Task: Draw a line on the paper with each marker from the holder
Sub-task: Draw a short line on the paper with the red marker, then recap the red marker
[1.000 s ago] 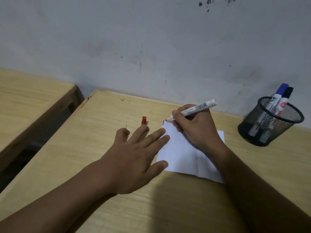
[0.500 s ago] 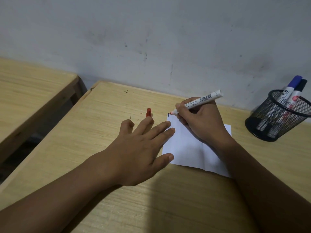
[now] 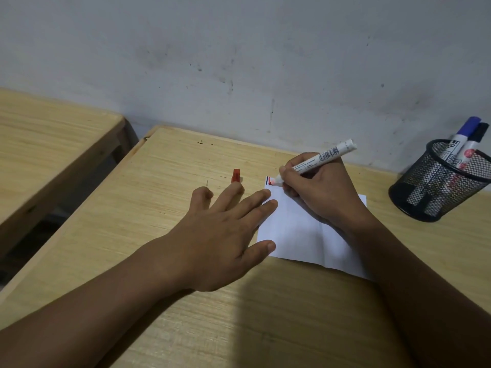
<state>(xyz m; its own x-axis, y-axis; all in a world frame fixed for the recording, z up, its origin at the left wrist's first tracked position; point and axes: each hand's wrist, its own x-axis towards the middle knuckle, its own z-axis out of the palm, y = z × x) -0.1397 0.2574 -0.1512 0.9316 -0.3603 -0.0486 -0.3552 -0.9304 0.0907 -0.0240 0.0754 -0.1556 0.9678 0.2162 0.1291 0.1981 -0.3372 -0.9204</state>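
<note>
A white sheet of paper (image 3: 297, 232) lies on the wooden desk (image 3: 159, 208). My right hand (image 3: 321, 192) grips a white marker (image 3: 318, 159) whose red tip touches the paper's far left corner, beside short dark and red strokes (image 3: 269, 179). My left hand (image 3: 225, 232) lies flat with spread fingers, fingertips and thumb on the paper's left edge. The marker's red cap (image 3: 235, 175) rests on the desk just beyond my left fingers. A black mesh holder (image 3: 438, 184) at the right holds a blue-capped marker (image 3: 463, 135) and a black-capped marker (image 3: 477, 140).
A stained grey wall (image 3: 239, 62) runs right behind the desk. A second wooden desk (image 3: 47, 144) stands to the left across a dark gap (image 3: 39, 227). My right forearm covers the paper's right side.
The view has tilted and shifted slightly. The marker tip has come down onto the paper's corner, where a short red stroke now shows next to the dark one. My left hand has stayed flat.
</note>
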